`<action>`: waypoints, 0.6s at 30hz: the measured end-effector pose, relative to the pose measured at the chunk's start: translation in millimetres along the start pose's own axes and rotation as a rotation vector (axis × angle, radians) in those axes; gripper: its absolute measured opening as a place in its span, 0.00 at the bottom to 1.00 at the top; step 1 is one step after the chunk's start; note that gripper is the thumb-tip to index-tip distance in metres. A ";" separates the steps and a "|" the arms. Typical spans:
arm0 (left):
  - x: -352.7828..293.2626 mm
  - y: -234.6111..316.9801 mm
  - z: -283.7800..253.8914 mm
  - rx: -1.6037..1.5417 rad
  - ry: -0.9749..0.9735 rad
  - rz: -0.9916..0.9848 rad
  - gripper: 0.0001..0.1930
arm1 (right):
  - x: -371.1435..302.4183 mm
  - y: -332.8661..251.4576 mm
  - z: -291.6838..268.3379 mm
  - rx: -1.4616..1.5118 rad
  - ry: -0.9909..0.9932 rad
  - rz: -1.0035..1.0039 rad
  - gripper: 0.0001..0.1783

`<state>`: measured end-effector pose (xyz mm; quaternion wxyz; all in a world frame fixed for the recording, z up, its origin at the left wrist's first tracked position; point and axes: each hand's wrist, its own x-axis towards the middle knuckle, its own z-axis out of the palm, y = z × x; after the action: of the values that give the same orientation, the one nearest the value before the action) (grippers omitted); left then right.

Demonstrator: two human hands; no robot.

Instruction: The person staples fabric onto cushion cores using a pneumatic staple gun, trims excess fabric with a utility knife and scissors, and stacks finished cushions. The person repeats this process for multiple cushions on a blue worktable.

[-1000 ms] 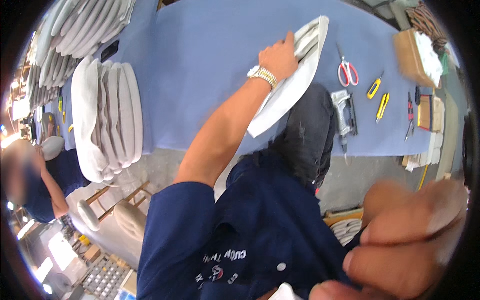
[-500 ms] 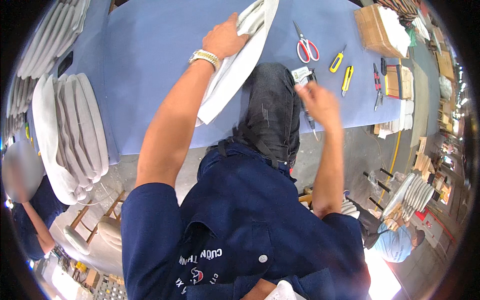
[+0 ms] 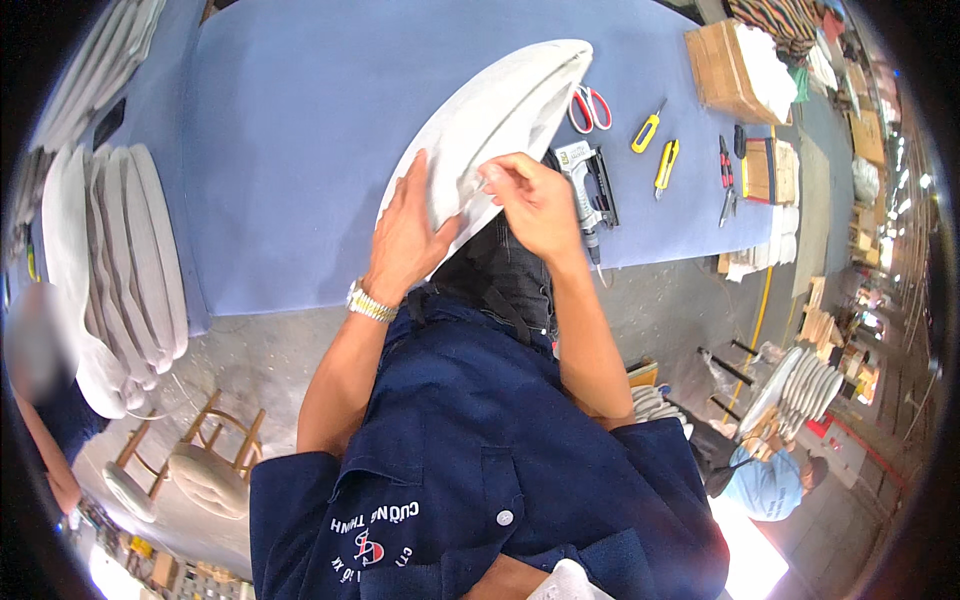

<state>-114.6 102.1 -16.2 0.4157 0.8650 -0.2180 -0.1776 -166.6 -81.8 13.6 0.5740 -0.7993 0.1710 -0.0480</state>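
A long fabric-covered cushion [image 3: 500, 100], off-white and curved, leans over my knee at the near edge of the blue-topped table [image 3: 285, 150]. On its left part rests my left hand [image 3: 408, 225], thumb apart from the fingers, gripping the cover. Over the middle, my right hand [image 3: 535, 200] has its thumb and fingers pinched together on the pale cloth along the fold. The exact bit between those fingertips is partly hidden. Just right of the cushion lies a staple gun [image 3: 597, 190]. Red-handled scissors [image 3: 590, 110] stick out past its far end.
Farther right lie a yellow-handled pointed tool [image 3: 647, 132], a yellow cutter [image 3: 667, 168] and red-handled pliers [image 3: 726, 165]. A cardboard box [image 3: 716, 70] stands at the far right. Stacked pale cushions [image 3: 120, 260] and stools [image 3: 215, 470] are leftward. People [image 3: 768, 482] are on both sides.
My right hand has left the staple gun and come to the cushion. The cushion has turned and moved nearer, and my left hand has shifted down along it.
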 end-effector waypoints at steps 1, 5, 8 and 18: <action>1.6 1.5 6.4 0.035 -0.006 0.003 0.47 | 3.4 -1.6 7.0 -0.204 0.040 0.043 0.12; 4.0 -7.1 14.2 0.083 0.025 0.043 0.45 | 8.0 3.9 27.9 -0.137 0.240 0.137 0.19; 5.6 -0.9 0.6 0.084 0.013 0.039 0.38 | 4.5 13.0 41.3 -0.093 0.233 0.211 0.23; -60.0 194.8 -126.8 -0.159 -0.505 1.013 0.17 | 25.6 5.3 56.2 0.176 0.187 0.229 0.24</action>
<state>-147.9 106.0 221.6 0.4478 0.5494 -0.6838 -0.1732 -128.4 -41.0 -13.3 0.6251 -0.7133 0.3088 -0.0711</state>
